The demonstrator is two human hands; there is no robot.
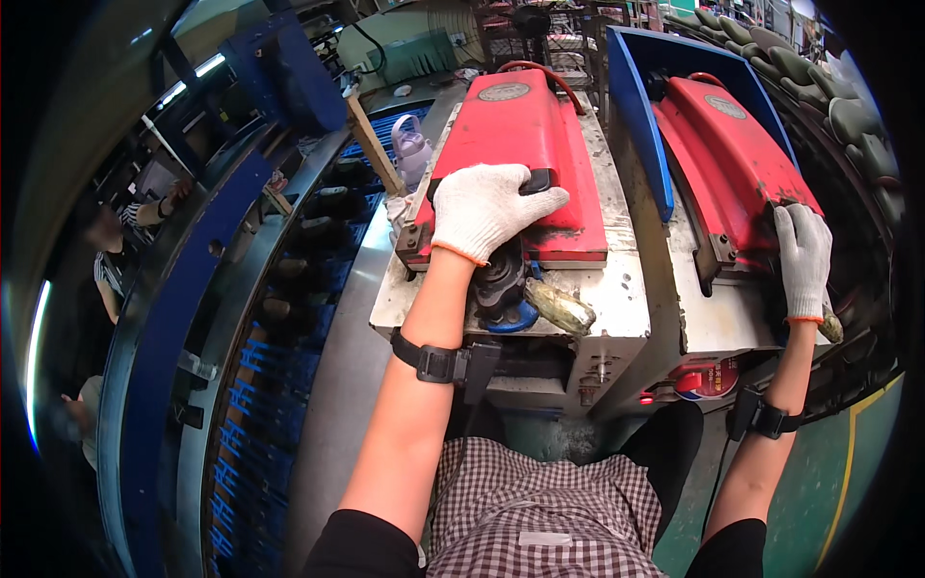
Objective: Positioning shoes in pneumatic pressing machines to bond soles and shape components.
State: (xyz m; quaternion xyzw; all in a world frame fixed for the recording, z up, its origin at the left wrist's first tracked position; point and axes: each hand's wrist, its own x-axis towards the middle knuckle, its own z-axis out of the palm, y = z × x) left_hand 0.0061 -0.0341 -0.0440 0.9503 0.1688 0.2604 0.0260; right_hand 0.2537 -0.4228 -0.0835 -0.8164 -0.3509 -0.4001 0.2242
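Two machines with red covers stand side by side. My left hand (496,207), in a white knit glove, is closed over a black handle (541,180) at the front of the left red cover (511,125); its thumb points right. Beneath this hand sits a dark part (499,284) with a blue base, partly hidden. Beside it juts a knobby piece wrapped in yellowish film (562,306). My right hand (804,255), gloved alike, curls its fingers over the dark handle at the front of the right red cover (727,154); the handle is mostly hidden.
A lavender shoe (411,149) stands left of the machines, by a wooden post (374,144). Further left runs a blue-framed line (183,366) with dark shoes, and people beyond it. A blue guard (636,116) separates the covers. Olive shoe-shaped pieces (790,63) fill a rack far right.
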